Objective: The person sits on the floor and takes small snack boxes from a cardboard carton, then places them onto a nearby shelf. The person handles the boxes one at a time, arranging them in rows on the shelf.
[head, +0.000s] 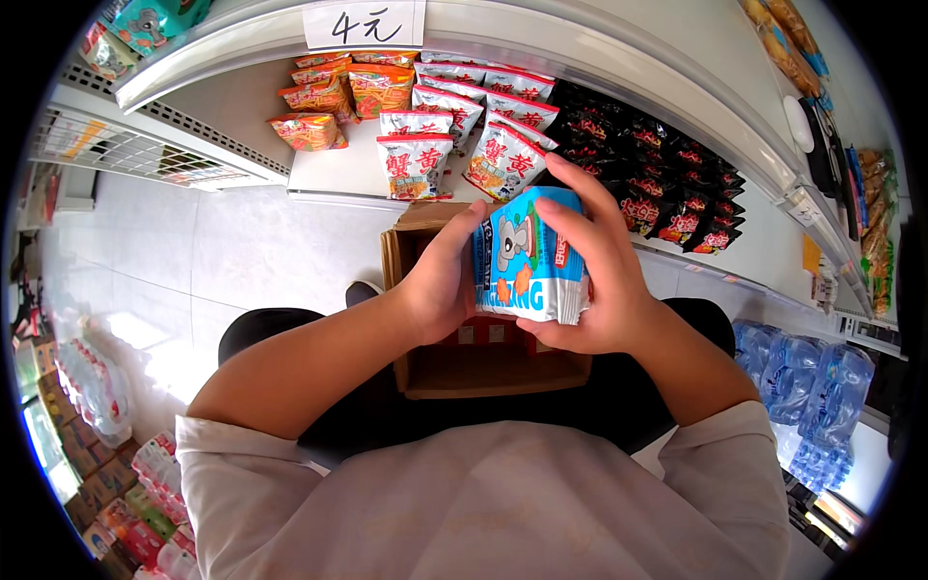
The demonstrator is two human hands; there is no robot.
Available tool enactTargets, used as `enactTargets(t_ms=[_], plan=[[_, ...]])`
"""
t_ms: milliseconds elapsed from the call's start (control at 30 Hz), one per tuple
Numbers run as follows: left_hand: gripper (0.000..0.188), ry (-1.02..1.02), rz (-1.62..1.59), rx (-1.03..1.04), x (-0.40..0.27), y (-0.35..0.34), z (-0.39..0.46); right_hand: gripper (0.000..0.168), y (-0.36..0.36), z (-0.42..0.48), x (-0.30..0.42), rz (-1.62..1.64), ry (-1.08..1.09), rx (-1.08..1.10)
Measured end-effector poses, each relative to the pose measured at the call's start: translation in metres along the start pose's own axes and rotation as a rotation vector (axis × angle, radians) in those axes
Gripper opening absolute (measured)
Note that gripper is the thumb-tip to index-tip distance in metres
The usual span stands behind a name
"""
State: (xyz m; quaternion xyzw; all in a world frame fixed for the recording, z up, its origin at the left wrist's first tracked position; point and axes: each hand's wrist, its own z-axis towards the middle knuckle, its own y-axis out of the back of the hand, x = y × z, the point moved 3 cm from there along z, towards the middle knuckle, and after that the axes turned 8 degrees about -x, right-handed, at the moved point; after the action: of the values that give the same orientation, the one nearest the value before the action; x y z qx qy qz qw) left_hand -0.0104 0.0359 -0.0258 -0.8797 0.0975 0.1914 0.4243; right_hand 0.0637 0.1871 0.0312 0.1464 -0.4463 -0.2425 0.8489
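Both hands hold a blue and white snack bag with a cartoon koala on its front. My left hand presses against its left side, thumb along the top edge. My right hand wraps its right side, with fingers over the upper face and the thumb beneath. Below the bag, an open cardboard box stands between my knees, and red items lie inside it, partly hidden. Just past my fingertips, white bags with red tops stand in rows on the shelf.
Orange snack bags fill the shelf's left part; black bags fill its right. The shelf edge above overhangs them and carries a handwritten price card. Bottled water packs stand at right. Wrapped goods lie at left.
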Motion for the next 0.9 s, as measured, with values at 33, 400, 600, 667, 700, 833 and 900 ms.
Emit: enactTargets(t_ms=[33,400,600,667,700,833,900], plan=[[0.075,-0.021,0.003,0.0,-0.003,0.0,0.0,0.096,0.001,0.002,-0.002,0.007,-0.022,-0.009],[0.125,-0.6,0.746,-0.346,-0.019,0.03,0.006,0.105,-0.007,-0.007,-0.011,0.077,-0.425,0.062],[0.098,-0.724,1.041,-0.528,-0.033,0.031,0.004,0.068,-0.017,-0.018,-0.024,0.381,-0.709,-0.115],[0.089,-0.774,1.101,-0.518,-0.039,0.028,0.002,0.06,-0.014,-0.02,-0.03,0.44,-0.924,-0.047],[0.085,-0.802,1.116,-0.498,-0.041,0.027,0.002,0.056,-0.013,-0.02,-0.032,0.469,-1.03,-0.01],[0.072,-0.83,1.196,-0.465,-0.049,0.023,-0.002,0.051,-0.015,-0.021,-0.027,0.588,-1.205,0.132],[0.068,-0.748,1.174,-0.464,-0.056,0.02,-0.003,0.06,-0.018,-0.025,-0.027,0.625,-1.305,0.2]])
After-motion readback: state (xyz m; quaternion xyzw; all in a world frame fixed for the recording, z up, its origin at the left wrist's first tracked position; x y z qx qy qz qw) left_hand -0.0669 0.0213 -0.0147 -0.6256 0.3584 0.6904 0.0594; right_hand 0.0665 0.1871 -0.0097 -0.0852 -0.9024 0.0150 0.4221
